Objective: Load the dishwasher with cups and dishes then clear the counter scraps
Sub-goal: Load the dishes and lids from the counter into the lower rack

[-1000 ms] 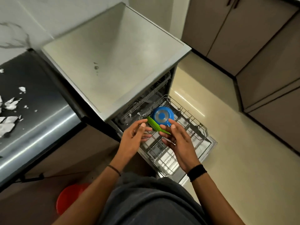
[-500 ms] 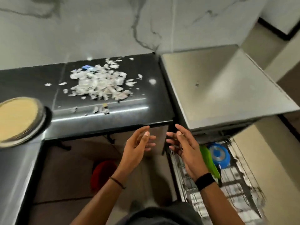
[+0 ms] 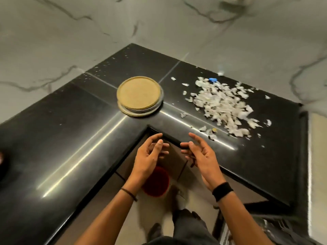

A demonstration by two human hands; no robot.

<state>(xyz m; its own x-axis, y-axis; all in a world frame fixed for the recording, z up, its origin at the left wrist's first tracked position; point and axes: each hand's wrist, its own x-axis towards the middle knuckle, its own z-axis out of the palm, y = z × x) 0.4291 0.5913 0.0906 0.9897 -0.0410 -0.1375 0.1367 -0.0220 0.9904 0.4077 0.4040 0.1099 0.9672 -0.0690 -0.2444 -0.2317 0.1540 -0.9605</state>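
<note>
Reaching toward the inner corner of the black surface (image 3: 70,138) with nothing in either hand, apparently midway through the loading step, with dishes not yet carried over and the scraps untouched. Holding the left hand (image 3: 149,157) and the right hand (image 3: 203,156) palms facing each other just over the surface's inner edge, fingers (image 3: 194,136) loosely spread and slightly curled, gripping nothing and touching nothing. Lying ahead, beyond the fingertips and apart from both hands: the stack of plates (image 3: 139,96), flat at the corner. Calling next, as a judgement, for a two-handed lift of that stack or its top plate, fingers slid under the rim from both sides, then a turn right to the dishwasher (image 3: 279,227), only a blurred wire corner of it showing at bottom right. Counting: two hands, both empty; one stack of plates, a tan one on top, several rims beneath it, exact number not readable; no cups in view; one heap of pale scraps (image 3: 223,106) right of the plates, too many pieces to count, loose bits around it and one blue piece (image 3: 212,80) at its far edge; one red bin (image 3: 155,183) on the floor under the surface, below the left hand, probably wanted later for the scraps.
</note>
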